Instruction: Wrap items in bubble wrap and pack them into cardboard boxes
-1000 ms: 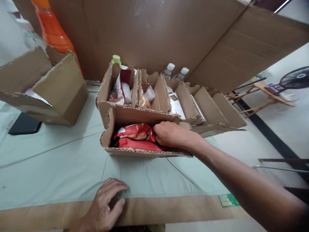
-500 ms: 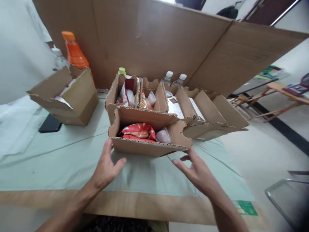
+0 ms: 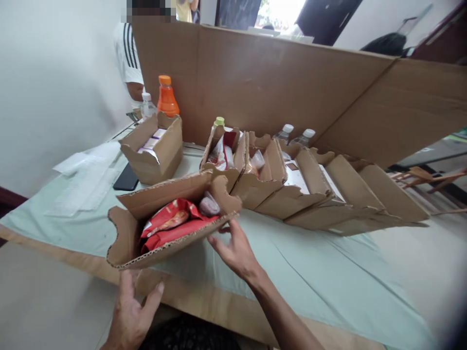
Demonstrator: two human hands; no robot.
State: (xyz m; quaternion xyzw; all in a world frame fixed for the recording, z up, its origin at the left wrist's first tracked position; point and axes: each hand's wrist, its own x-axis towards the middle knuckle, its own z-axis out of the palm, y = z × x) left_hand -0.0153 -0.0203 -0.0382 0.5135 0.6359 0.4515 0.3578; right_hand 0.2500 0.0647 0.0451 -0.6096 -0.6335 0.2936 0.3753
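A cardboard box (image 3: 153, 257) with cut-out ends sits at the left front, turned at an angle. In it lie a red snack packet (image 3: 182, 223) and a small clear bag of purplish contents (image 3: 209, 204). My left hand (image 3: 129, 304) holds the near left corner from below, its fingertips hidden under the box and the thumb apart. At the right end, my right hand (image 3: 231, 250) has its fingers beneath the lower edge. Whether the box's underside is fully off the cloth, I cannot tell.
Several cardboard boxes (image 3: 262, 192) with packets stand in a row at right. Another box (image 3: 164, 155), a black phone (image 3: 126, 176), plastic sheets (image 3: 87, 177) and an orange bottle (image 3: 168, 99) are at left. A cardboard screen (image 3: 273, 82) stands behind; a person's sleeve (image 3: 129, 51) shows beyond.
The box with the red packet has moved left, away from the row, and has turned, its left end now nearer me. Both hands have moved with it. The camera view has shifted too.
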